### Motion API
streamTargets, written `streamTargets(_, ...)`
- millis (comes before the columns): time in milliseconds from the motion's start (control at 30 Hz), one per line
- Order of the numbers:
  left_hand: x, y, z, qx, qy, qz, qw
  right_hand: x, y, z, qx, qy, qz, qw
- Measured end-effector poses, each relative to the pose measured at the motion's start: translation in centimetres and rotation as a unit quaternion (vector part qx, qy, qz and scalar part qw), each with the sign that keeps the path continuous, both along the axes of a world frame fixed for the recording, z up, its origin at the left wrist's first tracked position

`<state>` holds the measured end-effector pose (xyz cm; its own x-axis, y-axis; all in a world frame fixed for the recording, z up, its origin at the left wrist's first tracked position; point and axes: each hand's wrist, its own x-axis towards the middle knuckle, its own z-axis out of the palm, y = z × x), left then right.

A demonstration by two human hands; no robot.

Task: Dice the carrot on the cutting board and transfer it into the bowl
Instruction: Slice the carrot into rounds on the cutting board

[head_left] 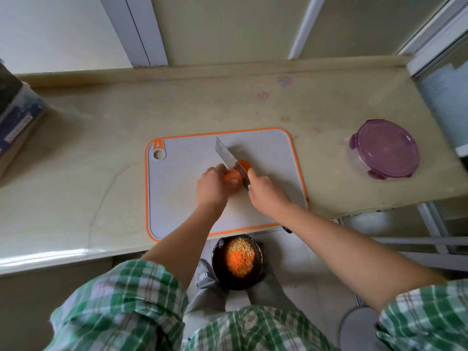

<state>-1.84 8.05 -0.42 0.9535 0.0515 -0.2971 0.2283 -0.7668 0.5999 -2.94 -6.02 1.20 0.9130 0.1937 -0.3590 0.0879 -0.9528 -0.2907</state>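
Left hand (212, 186) curls over carrot (231, 179), fingers gripping its top, pinning it to board (182, 198); right hand (266, 193) wraps tight round the handle of knife (228, 155), forefinger along the spine; blade sits in the carrot just right of the left fingertips, tip pointing away; bit of carrot shows on blade's far side; bowl (258, 264) with diced carrot lies nearer the body than both hands, past board's near edge; purple-lidded container (385, 149) well right of the knife hand.
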Motion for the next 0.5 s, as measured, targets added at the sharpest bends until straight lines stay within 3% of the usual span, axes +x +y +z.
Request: streamTargets(500, -0.3, 0.1, -0.6, -0.011, -0.017, 0.021, 1.000, 0.2, -0.8, -1.8, -0.001, -0.014, 0.039, 0.999)
